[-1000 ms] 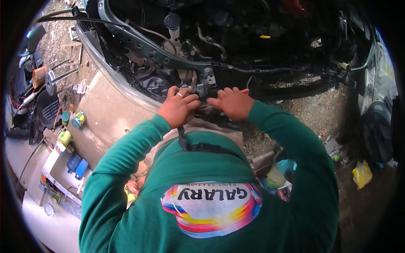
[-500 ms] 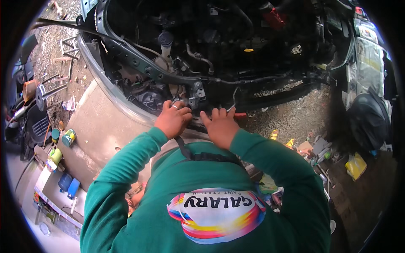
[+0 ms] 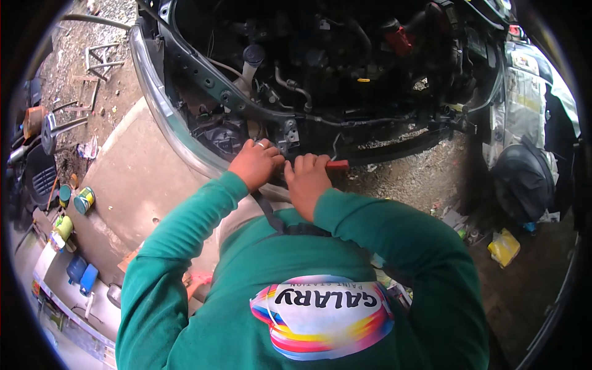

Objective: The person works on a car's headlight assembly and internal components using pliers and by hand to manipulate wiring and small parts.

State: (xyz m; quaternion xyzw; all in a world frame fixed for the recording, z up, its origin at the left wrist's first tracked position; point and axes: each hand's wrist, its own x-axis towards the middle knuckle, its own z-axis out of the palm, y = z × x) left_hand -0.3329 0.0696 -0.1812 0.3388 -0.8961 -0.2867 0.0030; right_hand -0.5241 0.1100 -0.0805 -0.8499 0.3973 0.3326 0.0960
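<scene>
At the front of a car with an exposed engine bay, both of my hands work close together at the lower front edge. My left hand, with a ring on one finger, has its fingers curled downward beside a dark headlight-like unit; what its fingertips grip is hidden. Just right of it, my right hand is closed, and a red handle sticks out past its fingers to the right. The rest of that handled piece is covered by the hand. A metal bracket sits just beyond both hands.
A curved fender edge sweeps round on the left. Paint cans, a metal frame and a white tray-like panel with blue containers lie left. To the right are a black rounded part and a yellow packet.
My right hand has moved left, nearer my left hand, and its fingers have drawn together. The red handle has shifted slightly left too. My left hand stays near the headlight-like unit.
</scene>
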